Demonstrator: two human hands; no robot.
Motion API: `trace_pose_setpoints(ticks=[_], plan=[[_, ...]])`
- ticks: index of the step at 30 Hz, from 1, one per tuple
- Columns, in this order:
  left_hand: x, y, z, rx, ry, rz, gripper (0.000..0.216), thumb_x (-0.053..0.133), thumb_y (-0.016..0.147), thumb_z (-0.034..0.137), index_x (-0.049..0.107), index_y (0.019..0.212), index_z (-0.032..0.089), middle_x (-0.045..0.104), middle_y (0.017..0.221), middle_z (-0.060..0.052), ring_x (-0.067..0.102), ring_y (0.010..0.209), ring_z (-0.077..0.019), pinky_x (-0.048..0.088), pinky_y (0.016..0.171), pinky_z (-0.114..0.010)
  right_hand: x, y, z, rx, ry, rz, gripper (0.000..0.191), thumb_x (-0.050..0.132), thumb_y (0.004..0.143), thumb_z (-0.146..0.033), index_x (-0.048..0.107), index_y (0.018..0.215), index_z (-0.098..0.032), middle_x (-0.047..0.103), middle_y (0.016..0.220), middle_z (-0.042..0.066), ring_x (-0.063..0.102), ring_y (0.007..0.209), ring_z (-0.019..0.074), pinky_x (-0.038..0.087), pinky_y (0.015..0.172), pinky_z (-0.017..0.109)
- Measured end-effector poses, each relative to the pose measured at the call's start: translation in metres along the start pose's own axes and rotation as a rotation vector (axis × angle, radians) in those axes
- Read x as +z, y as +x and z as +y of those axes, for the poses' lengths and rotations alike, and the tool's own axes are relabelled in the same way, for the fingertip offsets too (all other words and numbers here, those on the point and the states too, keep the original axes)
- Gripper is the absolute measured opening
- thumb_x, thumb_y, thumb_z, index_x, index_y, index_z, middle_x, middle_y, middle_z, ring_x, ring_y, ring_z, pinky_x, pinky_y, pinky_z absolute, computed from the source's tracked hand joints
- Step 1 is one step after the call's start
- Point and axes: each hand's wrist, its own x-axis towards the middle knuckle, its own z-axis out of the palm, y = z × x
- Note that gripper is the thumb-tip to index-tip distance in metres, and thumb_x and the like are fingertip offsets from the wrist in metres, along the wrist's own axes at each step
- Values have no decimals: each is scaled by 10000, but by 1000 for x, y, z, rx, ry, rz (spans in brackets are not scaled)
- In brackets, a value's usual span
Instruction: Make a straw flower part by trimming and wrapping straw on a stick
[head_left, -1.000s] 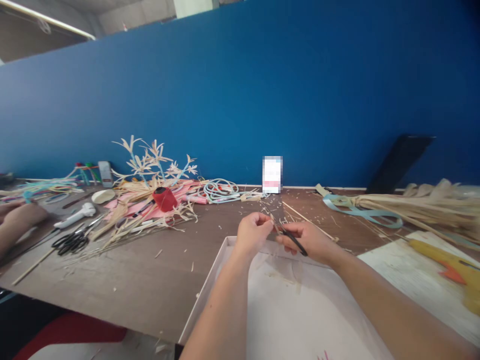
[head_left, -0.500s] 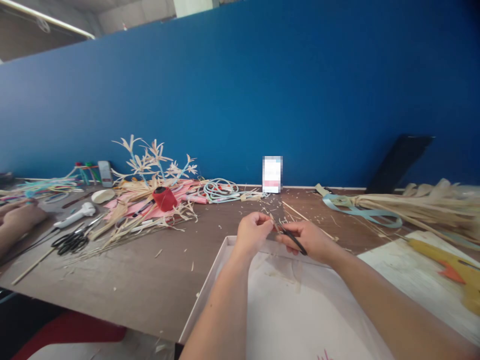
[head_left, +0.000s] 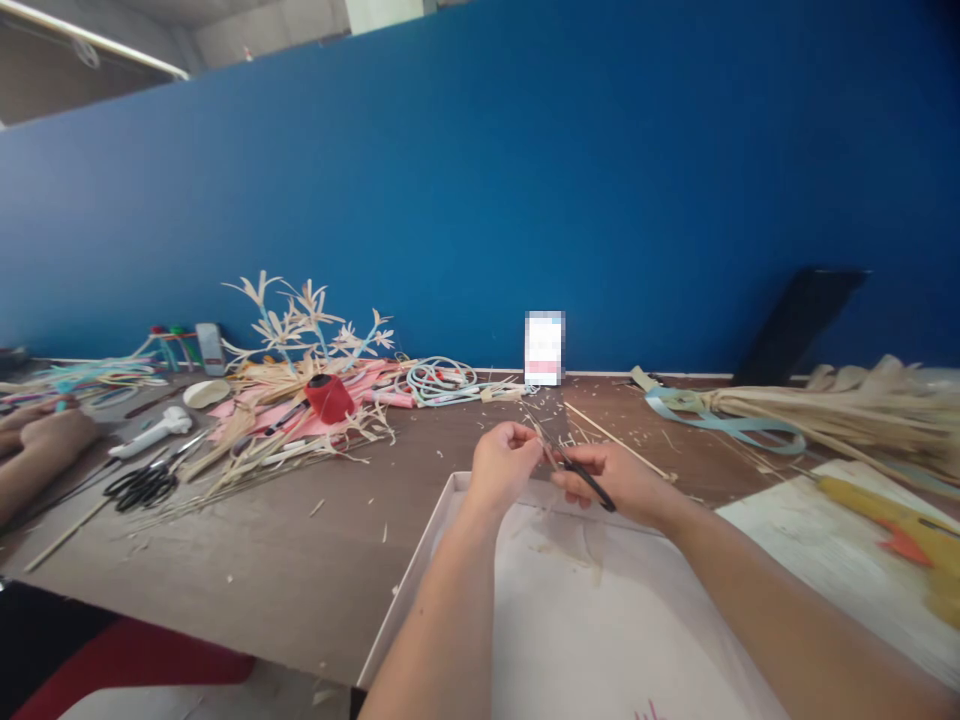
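My left hand (head_left: pixel 504 466) is closed in a pinch on a thin pale straw strip (head_left: pixel 541 436) held above the far edge of a shallow white tray (head_left: pixel 420 580). My right hand (head_left: pixel 619 480) is wrapped round small black-handled scissors (head_left: pixel 589 480), whose tips meet the strip between the two hands. Pale straw trimmings lie on the tray floor under the hands.
A heap of straw flowers (head_left: pixel 300 325), a red spool (head_left: pixel 328 396), black scissors (head_left: pixel 142 484) and coiled cable (head_left: pixel 442 381) lie at the left. Another person's hands (head_left: pixel 41 435) rest at the far left. A straw bundle (head_left: pixel 832 410) and yellow glue gun (head_left: pixel 900 520) lie at the right.
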Motion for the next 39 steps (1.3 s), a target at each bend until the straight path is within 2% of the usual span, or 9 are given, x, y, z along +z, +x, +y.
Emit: trace_pose_setpoints(ticks=[9,15,29,39], plan=[[0,-2,5,-13,-17,-6,75,549,649,205,552,701,151,612,631,-20,562,581,-107,425,529,-196,3,0,-1,30,-13,31,416,625,684,-467,655,980,-175,549,550,-15,467,502,117,363,484,219],[0,-4,8,-32,-30,-16,69,555,641,196,555,696,155,601,607,-2,549,554,-94,411,514,-187,3,-1,-3,4,-7,19,322,634,671,-439,658,836,-164,511,508,-32,449,484,109,345,466,213],[-1,0,1,2,8,-30,80,545,650,218,557,697,155,603,611,-8,508,521,-84,394,493,-188,2,-1,-3,-6,-19,23,258,624,681,-421,626,752,-173,518,512,-35,447,486,108,345,469,210],[-2,-1,1,10,7,-38,71,542,646,206,558,693,156,595,597,1,493,508,-77,379,488,-182,3,-3,-10,14,-56,33,308,611,674,-475,627,716,-170,502,491,-30,444,481,111,347,472,217]])
